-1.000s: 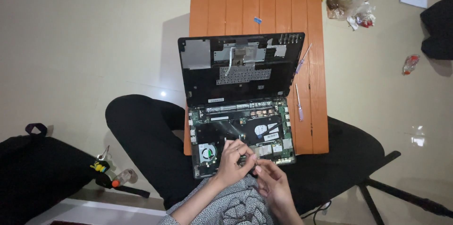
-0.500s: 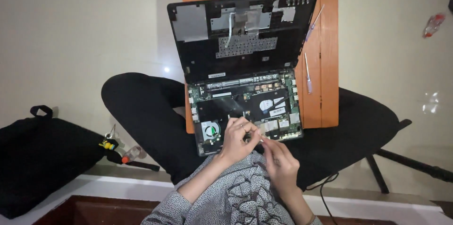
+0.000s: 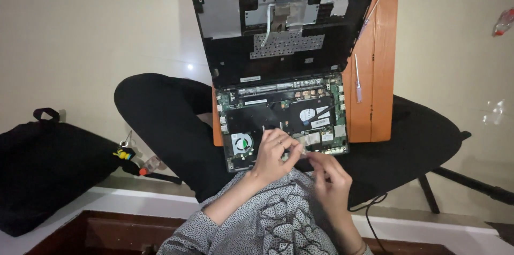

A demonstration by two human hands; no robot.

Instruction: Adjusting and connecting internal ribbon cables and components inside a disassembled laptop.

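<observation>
head | left hand grip pinches small part over opened laptop | right hand grip unclear

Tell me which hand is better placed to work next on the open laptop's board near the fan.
Probably the left hand: it already rests on the laptop's board beside the fan, while the right hand sits off its front edge.

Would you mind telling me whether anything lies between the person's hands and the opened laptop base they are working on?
Nothing visible does. The left hand rests directly on the exposed laptop base, beside the cooling fan. The right hand meets it at the near edge, pinching something too small to identify. The screwdriver lies apart on the wooden table.
</observation>
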